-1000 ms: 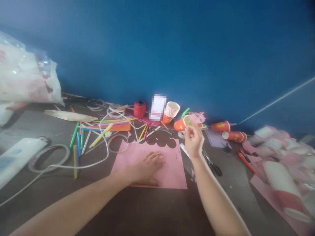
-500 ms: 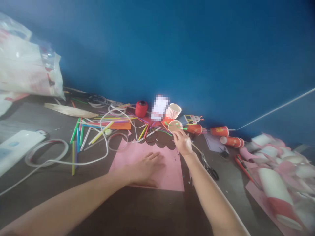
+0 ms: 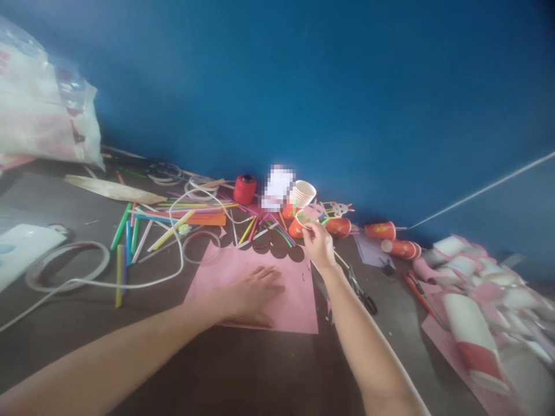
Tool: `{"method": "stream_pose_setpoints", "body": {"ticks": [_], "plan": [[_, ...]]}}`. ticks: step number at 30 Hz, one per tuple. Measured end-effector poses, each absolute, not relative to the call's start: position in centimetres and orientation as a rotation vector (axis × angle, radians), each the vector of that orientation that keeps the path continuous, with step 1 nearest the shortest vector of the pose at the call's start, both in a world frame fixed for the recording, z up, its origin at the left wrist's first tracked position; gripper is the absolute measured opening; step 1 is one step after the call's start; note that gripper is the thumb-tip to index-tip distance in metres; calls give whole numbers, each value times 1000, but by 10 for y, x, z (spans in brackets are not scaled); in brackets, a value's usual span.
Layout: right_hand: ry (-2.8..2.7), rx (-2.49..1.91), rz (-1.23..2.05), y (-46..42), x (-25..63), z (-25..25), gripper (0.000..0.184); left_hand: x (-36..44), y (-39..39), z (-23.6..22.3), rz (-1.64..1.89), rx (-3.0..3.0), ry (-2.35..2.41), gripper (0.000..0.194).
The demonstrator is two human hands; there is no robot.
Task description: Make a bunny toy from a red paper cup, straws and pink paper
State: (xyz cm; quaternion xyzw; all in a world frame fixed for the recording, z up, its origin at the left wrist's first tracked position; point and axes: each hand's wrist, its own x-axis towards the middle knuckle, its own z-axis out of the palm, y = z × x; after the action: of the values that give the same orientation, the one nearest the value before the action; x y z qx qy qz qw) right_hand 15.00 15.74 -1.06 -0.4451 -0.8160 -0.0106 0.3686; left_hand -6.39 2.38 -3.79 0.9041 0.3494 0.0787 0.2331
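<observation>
My left hand (image 3: 259, 294) lies flat, fingers spread, on a sheet of pink paper (image 3: 295, 300) with a scalloped far edge. Beyond the sheet's far right corner, my right hand (image 3: 319, 245) is closed at the rim of a red paper cup (image 3: 296, 227) with a pale inside. Green pieces show at the cup's mouth, and a pink shape (image 3: 315, 210) shows just behind it. The fingertips partly hide the cup's near side. A stack of white paper cups (image 3: 304, 193) stands behind.
Coloured straws (image 3: 173, 231), a white cable (image 3: 151, 284) and a red thread spool (image 3: 245, 189) lie left. Scissors (image 3: 363, 293), red paper cups (image 3: 380, 230), a red-handled cutter (image 3: 422, 292) and a heap of cut cups (image 3: 489, 277) lie right. A blue wall (image 3: 277, 86) rises behind.
The view has shifted slightly, moving most things left. The red cup at my right hand has tilted, so more of its outer side shows. My left hand stays flat on the paper.
</observation>
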Motion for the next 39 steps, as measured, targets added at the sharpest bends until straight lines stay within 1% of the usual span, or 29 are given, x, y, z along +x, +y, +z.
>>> {"method": "stream_pose_setpoints", "body": {"ticks": [9,22,27,31,33,35,39], "plan": [[-2084,-1237,-131,163,155,-11,17,-63,25,-39,238,2481,962,79],[-2126,-1219,-170,165,155,-8,16,-63,25,-39,217,2458,959,82],[-2091,-1220,-159,157,157,-4,24,-64,25,-39,224,2455,955,81],[-2038,-1151,-144,134,162,-2,29,-65,23,-29,205,2473,944,77],[-2059,-1100,-89,116,166,0,27,-65,22,-22,183,2473,952,76],[-2118,-1083,-27,98,170,1,22,-64,22,-16,139,2463,964,77],[-2152,-1126,69,71,185,-3,14,-60,22,-12,14,2437,979,81]]}}
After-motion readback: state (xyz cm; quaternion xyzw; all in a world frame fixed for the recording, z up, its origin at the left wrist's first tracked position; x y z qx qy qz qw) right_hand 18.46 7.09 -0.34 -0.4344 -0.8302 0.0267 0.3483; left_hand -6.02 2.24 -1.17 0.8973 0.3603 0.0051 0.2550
